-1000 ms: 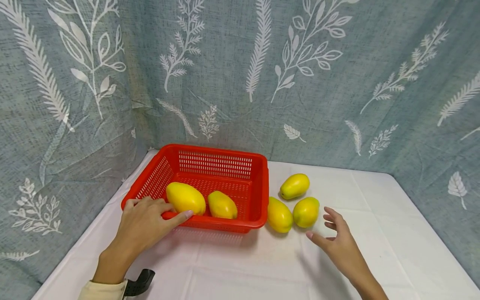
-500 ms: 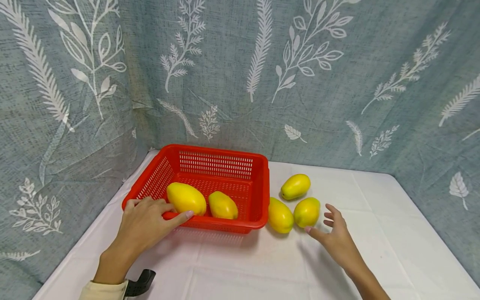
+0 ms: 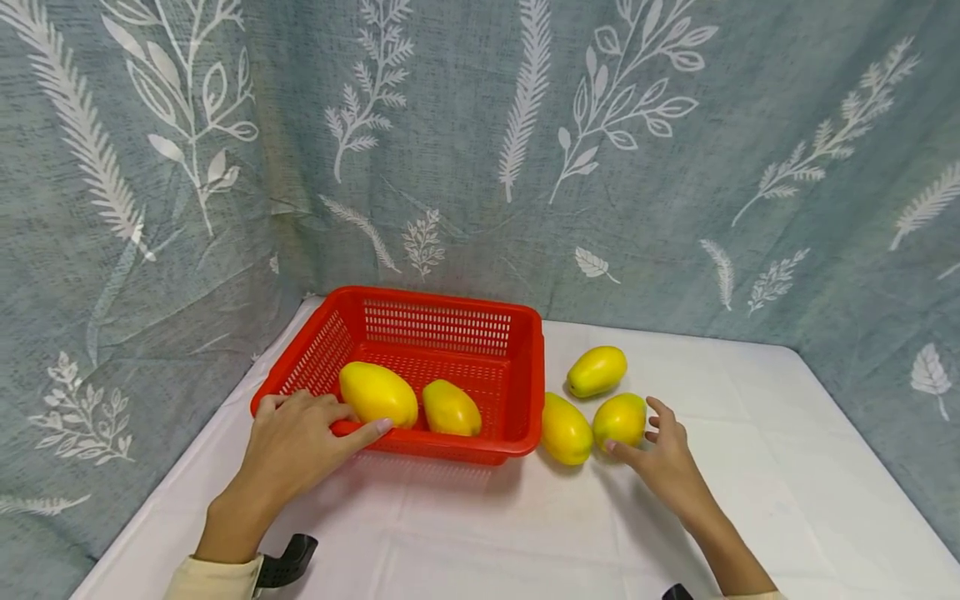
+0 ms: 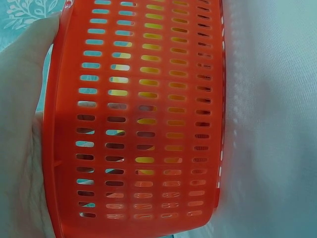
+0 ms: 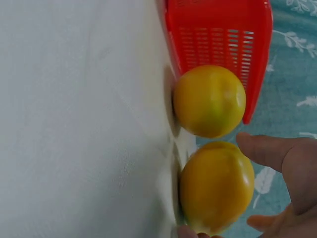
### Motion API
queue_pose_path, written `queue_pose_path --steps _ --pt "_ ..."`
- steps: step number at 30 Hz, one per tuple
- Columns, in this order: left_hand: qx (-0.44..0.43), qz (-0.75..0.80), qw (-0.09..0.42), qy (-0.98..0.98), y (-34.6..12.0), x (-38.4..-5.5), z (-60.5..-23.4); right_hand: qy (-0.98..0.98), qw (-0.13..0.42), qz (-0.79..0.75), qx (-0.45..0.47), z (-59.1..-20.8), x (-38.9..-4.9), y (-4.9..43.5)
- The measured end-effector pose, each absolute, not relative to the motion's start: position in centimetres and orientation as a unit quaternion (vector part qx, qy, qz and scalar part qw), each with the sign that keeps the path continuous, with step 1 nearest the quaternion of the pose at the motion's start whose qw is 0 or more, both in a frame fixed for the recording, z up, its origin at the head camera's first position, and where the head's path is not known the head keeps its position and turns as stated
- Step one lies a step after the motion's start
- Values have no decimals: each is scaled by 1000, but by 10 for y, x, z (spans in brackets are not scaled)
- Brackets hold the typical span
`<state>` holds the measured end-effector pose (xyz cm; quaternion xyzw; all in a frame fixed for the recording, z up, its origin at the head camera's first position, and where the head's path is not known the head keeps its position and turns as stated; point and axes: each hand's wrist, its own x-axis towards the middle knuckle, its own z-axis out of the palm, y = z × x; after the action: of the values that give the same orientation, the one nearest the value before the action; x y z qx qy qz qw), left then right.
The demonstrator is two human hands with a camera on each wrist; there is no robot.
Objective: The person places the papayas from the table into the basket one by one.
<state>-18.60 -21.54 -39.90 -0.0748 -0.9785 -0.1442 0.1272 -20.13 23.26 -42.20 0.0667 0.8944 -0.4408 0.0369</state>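
In the head view, my left hand [image 3: 303, 442] grips the near rim of a red plastic basket [image 3: 459, 447] at its left corner. Inside lie a larger yellow papaya [image 3: 378, 395] and a smaller one, a papaya [image 3: 452, 409]. My right hand [image 3: 667, 467] is spread around a yellow-green papaya [image 3: 621, 419] on the table, thumb in front and fingers at its right side. In the right wrist view the thumb [image 5: 265, 148] is at that fruit's edge; firm contact cannot be told. Another papaya [image 3: 566, 430] lies between it and the basket.
A further papaya [image 3: 597, 371] lies behind, right of the basket. A white cloth [image 3: 480, 533] covers the table. Grey-blue leaf-patterned curtains [image 3: 465, 150] rise at the back and both sides. The basket's slotted wall [image 4: 138, 124] fills much of the left wrist view.
My right hand has moved forward and left, closer around the yellow-green papaya, its thumb now in front of the fruit. The left hand stays on the rim. The head view has shifted slightly.
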Motion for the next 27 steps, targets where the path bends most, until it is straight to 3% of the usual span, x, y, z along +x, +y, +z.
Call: queue_pose_path --steps 15,27 --pt "-77 -146 136 -977 -215 -186 -401 905 23 -425 23 -428 -218 229" --pt "-78 -144 142 -976 -215 -186 -405 907 42 -417 29 -431 -226 226"
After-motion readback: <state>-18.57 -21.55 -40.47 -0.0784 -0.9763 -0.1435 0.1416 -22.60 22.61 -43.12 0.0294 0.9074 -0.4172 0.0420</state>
